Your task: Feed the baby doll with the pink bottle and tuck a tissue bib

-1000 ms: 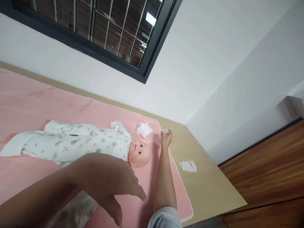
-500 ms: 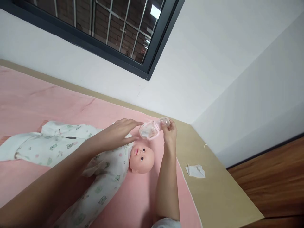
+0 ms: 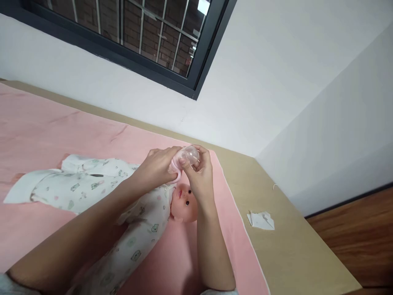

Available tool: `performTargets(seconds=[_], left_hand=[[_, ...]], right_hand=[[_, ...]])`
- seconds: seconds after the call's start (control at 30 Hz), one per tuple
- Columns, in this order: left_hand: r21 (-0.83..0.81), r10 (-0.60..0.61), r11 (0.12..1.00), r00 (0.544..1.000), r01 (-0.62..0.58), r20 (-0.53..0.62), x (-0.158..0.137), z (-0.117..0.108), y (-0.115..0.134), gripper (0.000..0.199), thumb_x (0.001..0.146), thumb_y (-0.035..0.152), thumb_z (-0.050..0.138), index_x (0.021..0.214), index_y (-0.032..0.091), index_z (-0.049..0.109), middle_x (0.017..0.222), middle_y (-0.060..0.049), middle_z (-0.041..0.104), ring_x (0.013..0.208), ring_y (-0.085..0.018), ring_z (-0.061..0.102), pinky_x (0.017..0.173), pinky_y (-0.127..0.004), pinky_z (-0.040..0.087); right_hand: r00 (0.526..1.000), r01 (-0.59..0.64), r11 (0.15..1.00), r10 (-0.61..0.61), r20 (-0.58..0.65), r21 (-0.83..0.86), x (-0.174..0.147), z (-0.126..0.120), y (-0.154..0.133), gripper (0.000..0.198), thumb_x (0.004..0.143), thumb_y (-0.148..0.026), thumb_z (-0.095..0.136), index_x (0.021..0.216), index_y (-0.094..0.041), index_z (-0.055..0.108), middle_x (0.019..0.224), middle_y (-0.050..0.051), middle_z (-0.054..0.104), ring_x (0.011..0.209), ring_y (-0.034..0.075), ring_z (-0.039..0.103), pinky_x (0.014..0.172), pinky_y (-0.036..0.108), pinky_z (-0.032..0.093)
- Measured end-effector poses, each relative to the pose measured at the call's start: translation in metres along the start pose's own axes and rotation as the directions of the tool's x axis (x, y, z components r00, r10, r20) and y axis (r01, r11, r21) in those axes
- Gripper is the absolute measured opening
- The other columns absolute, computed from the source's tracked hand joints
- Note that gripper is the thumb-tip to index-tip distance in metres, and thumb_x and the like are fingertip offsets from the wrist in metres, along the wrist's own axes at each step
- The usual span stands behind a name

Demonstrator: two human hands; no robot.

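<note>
Baby bottle (image 3: 176, 165) between two hands, near the head of a doll (image 3: 76, 184), tilted, with its clear domed cap (image 3: 192, 153) toward the right. Held around the body by the left hand (image 3: 155, 167), fingers wrapped, thumb beside a pink curved handle (image 3: 179, 177) (most of the bottle hidden behind that grip). Grasped at the cap by the right hand (image 3: 202, 169), thumb on the near side, fingers curled about the far side. Lying face up on a pink mat (image 3: 172, 262) in white printed clothes: the doll, head partly behind the right forearm. Beyond the mat's pale edge, on a tan tabletop (image 3: 285, 254), a small white wrapper (image 3: 260, 220). Farther back, a white wall (image 3: 276, 61) and a dark-framed window (image 3: 181, 82).
</note>
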State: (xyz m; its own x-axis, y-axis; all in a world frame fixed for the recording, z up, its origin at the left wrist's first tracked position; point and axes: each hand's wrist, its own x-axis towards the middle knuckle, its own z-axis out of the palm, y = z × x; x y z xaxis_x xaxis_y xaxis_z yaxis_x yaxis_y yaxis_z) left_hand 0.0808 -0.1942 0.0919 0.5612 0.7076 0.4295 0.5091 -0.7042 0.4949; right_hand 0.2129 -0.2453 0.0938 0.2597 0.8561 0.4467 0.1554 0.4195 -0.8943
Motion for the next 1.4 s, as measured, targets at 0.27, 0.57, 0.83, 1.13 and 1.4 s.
performTargets(seconds=[0.27,0.57,0.83,1.13,1.4], left_hand=[[0.33,0.124,0.941,0.983,-0.074,-0.133,-0.012,-0.001,-0.013,0.043,0.075,0.008,0.044,0.116,0.019,0.049,0.115,-0.009,0.062,0.112,-0.026,0.055,0.103,-0.047,0.028],[0.421,0.187,0.895,0.981,-0.148,-0.055,-0.019,-0.007,-0.012,0.036,0.08,0.011,0.046,0.115,0.019,0.048,0.105,-0.008,0.061,0.104,-0.027,0.055,0.101,-0.048,0.028],[0.384,0.179,0.906,0.983,-0.18,0.039,-0.019,-0.009,-0.013,0.033,0.077,0.011,0.048,0.108,0.02,0.052,0.102,-0.008,0.061,0.101,-0.027,0.056,0.1,-0.046,0.028],[0.264,0.089,0.959,0.994,-0.101,0.058,-0.015,-0.003,-0.021,0.039,0.075,0.017,0.051,0.114,0.025,0.051,0.116,-0.004,0.063,0.109,-0.027,0.056,0.1,-0.047,0.023],[0.241,-0.084,0.968,0.996,0.072,0.04,-0.009,-0.013,-0.015,0.043,0.063,0.017,0.049,0.106,0.022,0.052,0.09,-0.001,0.066,0.085,-0.024,0.061,0.093,-0.045,0.028]], right_hand=[[0.994,-0.033,0.998,0.038,0.104,-0.046,-0.003,-0.004,-0.005,0.04,0.075,-0.032,0.072,0.113,-0.028,0.061,0.12,0.002,0.061,0.106,0.018,0.061,0.09,0.034,0.053],[0.961,-0.12,0.993,0.117,0.249,-0.006,-0.003,-0.015,-0.008,0.037,0.07,-0.033,0.077,0.103,-0.026,0.064,0.105,0.0,0.064,0.093,0.016,0.064,0.085,0.031,0.054],[0.929,-0.17,0.985,0.168,0.329,-0.023,0.0,-0.024,-0.007,0.037,0.067,-0.034,0.08,0.1,-0.025,0.066,0.109,0.001,0.065,0.087,0.015,0.063,0.077,0.028,0.054],[0.935,-0.137,0.984,0.168,0.312,-0.117,0.001,-0.03,-0.007,0.045,0.073,-0.036,0.075,0.116,-0.028,0.064,0.111,0.001,0.063,0.089,0.014,0.062,0.08,0.029,0.053],[0.997,-0.01,0.995,0.017,0.079,-0.098,0.006,-0.047,-0.006,0.042,0.076,-0.036,0.072,0.116,-0.029,0.061,0.121,0.004,0.061,0.103,0.017,0.061,0.086,0.032,0.053]])
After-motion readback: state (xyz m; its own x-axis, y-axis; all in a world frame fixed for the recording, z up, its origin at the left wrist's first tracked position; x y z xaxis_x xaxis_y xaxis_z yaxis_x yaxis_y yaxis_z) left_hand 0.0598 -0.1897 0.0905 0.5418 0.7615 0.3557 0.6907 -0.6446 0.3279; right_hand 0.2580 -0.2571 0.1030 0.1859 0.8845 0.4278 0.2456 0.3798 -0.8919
